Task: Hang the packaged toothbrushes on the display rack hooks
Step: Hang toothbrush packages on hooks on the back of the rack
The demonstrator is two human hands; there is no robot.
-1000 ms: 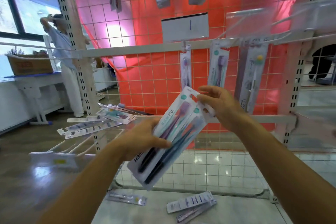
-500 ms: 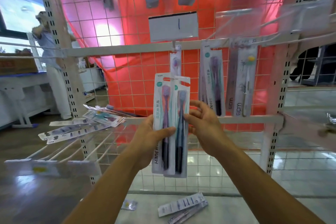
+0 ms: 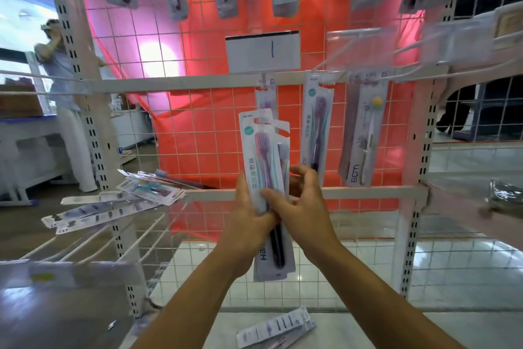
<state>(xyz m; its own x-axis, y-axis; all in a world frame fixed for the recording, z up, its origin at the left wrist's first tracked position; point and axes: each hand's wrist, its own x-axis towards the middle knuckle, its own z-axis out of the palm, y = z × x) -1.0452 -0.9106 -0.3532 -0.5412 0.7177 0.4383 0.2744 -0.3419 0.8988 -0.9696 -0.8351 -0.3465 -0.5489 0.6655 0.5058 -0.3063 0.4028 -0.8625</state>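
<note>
We hold upright toothbrush packs (image 3: pixel 264 167), printed "Hane…" low down, with our left hand (image 3: pixel 249 218) and right hand (image 3: pixel 300 207) both clasped around them. They sit before the rack bar (image 3: pixel 353 193); hung packs (image 3: pixel 358 167) nearby read "BDM".

A red-orange backing sheet (image 3: pixel 198 128) is seen behind the white wire grid (image 3: pixel 181 150) at centre frame, washed pink at upper left. White packs with teal badges, one with a purple brush, are held upright at centre (image 3: pixel 261 156). A yellow-headed brush pack (image 3: pixel 368 133) is shown at right.
</note>
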